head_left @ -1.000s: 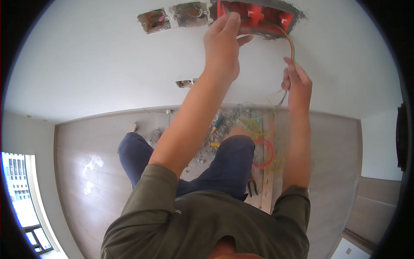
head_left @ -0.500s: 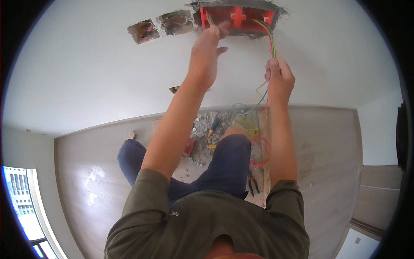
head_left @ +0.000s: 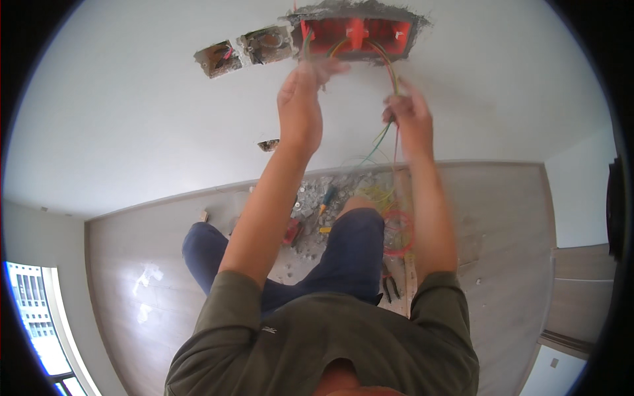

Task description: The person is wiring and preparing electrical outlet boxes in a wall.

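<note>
A red double junction box is set into the wall at the top. Green and reddish wires come out of its left side to my left hand, whose blurred fingers close on them just below the box. A short curve of wires shows inside the left half. From the middle, a bundle of red, yellow and green wires arcs down to my right hand. That hand is closed around the bundle, and the loose lengths hang below it toward the floor.
Two older open wall boxes with wires lie left of the red one. On the floor are rubble, a screwdriver, a red tool, coiled red wire and pliers. A small wall hole sits lower.
Both hands have moved down and left, the right one further left. The right-hand bundle now leaves the box near its middle, and a curve of wires shows in the left half.
</note>
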`<move>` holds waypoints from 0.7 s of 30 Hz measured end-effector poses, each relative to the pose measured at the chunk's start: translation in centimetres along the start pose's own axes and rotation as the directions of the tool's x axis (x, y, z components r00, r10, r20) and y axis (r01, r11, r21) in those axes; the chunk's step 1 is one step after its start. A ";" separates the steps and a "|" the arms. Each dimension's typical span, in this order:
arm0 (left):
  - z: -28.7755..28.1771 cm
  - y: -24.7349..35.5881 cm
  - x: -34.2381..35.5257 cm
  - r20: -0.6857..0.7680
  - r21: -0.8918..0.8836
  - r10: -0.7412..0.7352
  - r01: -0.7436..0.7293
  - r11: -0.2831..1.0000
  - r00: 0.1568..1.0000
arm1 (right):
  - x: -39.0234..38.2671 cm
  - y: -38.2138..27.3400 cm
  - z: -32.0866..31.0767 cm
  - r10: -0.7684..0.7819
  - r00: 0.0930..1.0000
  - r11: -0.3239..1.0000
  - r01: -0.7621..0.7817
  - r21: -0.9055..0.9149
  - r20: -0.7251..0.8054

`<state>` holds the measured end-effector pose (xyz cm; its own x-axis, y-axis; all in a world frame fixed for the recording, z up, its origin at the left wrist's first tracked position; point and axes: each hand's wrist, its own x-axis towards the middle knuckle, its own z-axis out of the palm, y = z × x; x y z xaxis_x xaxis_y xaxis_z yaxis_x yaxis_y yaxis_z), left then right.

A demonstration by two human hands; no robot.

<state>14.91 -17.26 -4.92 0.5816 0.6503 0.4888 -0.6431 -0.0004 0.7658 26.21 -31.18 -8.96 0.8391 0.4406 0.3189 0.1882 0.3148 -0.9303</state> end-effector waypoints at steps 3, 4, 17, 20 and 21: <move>0.5 -1.1 -0.3 0.065 -0.202 -0.044 0.056 0.978 0.997 | -2.2 2.2 -1.5 0.074 0.997 0.997 -0.074 0.004 0.013; 0.4 -1.4 -0.3 0.083 -0.341 -0.127 0.148 0.928 0.988 | -2.4 2.5 -1.8 0.121 0.992 0.993 -0.121 -0.010 0.030; 1.2 -1.0 -2.0 -0.059 -0.104 -0.187 0.181 0.978 0.981 | 1.7 -1.7 -0.5 0.205 0.973 0.959 -0.221 0.175 0.107; 1.7 -1.3 -1.9 -0.035 0.184 0.033 -0.026 0.983 0.999 | 1.4 -1.6 -1.1 0.258 0.957 0.943 -0.279 0.181 0.135; 1.7 -1.4 -1.5 -0.038 0.191 -0.068 0.074 0.979 0.997 | 1.6 -2.0 -1.1 0.258 0.952 0.944 -0.285 0.169 0.166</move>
<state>15.76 -19.55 -6.05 0.6046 0.6772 0.4194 -0.4913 -0.0973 0.8655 27.76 -32.00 -6.81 0.7624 0.6402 0.0941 -0.1474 0.3134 -0.9381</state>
